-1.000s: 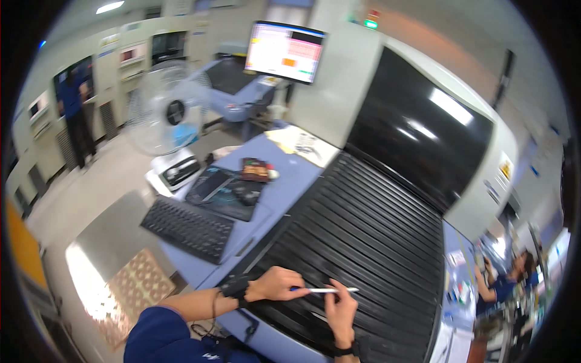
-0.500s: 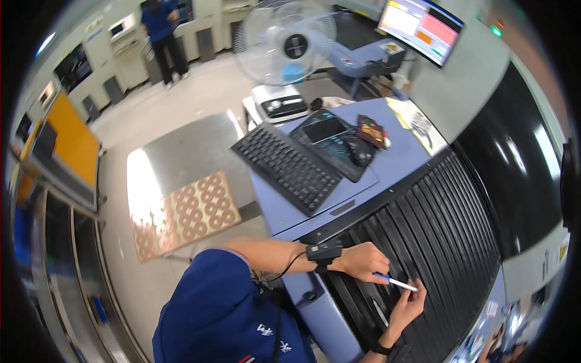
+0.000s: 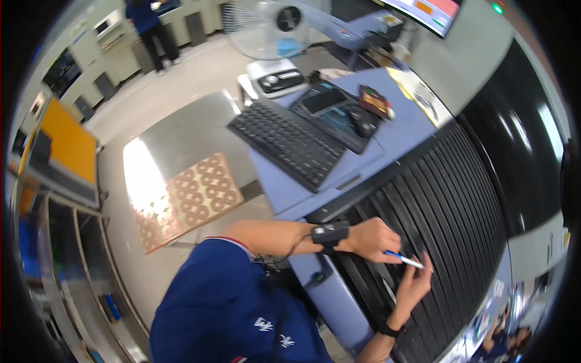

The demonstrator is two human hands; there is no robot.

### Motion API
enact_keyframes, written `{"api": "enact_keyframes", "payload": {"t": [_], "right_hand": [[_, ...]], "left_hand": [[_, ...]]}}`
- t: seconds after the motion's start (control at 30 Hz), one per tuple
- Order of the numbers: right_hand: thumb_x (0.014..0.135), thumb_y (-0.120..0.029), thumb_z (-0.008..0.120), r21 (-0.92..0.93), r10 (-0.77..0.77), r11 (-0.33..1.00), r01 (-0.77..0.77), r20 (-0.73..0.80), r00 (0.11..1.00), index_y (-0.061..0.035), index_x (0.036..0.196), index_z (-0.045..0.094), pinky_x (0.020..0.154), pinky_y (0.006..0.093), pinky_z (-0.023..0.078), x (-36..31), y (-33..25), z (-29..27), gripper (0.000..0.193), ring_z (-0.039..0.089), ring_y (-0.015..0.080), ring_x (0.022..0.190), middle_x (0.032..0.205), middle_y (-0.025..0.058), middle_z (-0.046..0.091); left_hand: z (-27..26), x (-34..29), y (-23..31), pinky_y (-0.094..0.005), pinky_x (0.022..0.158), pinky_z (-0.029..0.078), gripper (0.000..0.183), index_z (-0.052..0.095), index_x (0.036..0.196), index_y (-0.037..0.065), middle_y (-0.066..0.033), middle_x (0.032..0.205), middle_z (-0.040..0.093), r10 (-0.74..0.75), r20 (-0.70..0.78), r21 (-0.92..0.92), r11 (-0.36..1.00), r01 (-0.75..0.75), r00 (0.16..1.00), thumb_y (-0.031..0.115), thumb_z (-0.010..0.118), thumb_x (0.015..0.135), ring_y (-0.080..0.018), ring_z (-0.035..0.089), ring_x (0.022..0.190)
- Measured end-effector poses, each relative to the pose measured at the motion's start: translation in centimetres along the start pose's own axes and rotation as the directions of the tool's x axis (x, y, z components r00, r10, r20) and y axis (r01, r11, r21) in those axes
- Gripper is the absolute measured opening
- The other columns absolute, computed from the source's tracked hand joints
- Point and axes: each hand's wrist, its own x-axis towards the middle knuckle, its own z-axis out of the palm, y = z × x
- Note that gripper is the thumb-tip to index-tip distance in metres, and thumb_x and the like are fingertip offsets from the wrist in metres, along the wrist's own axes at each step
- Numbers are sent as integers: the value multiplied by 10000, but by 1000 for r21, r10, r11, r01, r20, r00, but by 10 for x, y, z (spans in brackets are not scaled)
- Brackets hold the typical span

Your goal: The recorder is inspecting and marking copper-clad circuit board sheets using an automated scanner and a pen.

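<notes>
A slim white pen with a blue end [image 3: 404, 260] spans the gap between my two hands, above a black ribbed surface [image 3: 448, 206]. Closed in a fist, my left hand [image 3: 376, 239] grips the blue end; a black device is strapped on that wrist. The thumb and fingers of my right hand [image 3: 415, 283] pinch the white end, and a black band circles the right wrist. Below the pen, beside my right hand, a thin pale strip [image 3: 388, 289] shows between the black ribs; its kind is unclear.
A blue desk carries a black keyboard [image 3: 287, 142], mouse [image 3: 364, 124] and dark red packet [image 3: 375, 101]. Behind stands a fan [image 3: 288, 19]. To the left, a copper-patterned panel [image 3: 200, 193] lies on a metal table [image 3: 181, 136]. Another person [image 3: 148, 27] stands far left.
The view has shifted, so the desk and fan sit higher in the picture. Both hands still hold the pen, in much the same pose.
</notes>
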Motion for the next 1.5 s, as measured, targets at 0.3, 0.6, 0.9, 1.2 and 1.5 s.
{"api": "enact_keyframes", "payload": {"t": [0.3,0.6,0.9,1.2,1.5], "right_hand": [[928,-83,653,-56,0,998,-5,-92,996,9,1245,576,841,354,559,2,-6,-2,339,705,263,1003,1070,198,713],[909,-32,650,32,35,999,-32,-78,996,-5,1283,551,870,368,560,3,-16,-2,387,705,291,1011,1122,227,686],[791,112,666,1,-253,967,254,-62,965,41,1293,556,819,351,574,-2,-19,-6,519,712,300,969,1227,217,646],[833,49,672,44,-97,994,102,-92,991,-18,1280,604,815,328,558,-3,-21,-5,457,715,250,916,1047,179,709],[966,-62,578,118,-24,993,31,-57,998,42,1343,498,838,324,538,-4,-25,2,399,667,232,1003,1195,199,648]], "left_hand": [[6,7,0,-317,450,444,244,641,654,88,-24,590,535,0,107,-33,999,3,994,228,818,748,-198,567,503],[5,10,3,-298,441,434,262,622,641,91,-11,583,525,-16,156,-25,999,20,988,225,823,744,-179,543,486],[3,13,5,-277,443,463,211,676,734,68,-24,623,604,-14,-22,-52,999,13,1000,135,870,684,-178,579,480],[5,12,4,-280,459,473,174,695,737,99,-5,619,603,-35,21,-48,998,36,999,187,844,730,-173,587,488],[5,2,7,-344,442,418,377,498,603,83,-44,602,477,23,-6,-88,996,-23,1000,245,726,857,-221,547,518]]}}
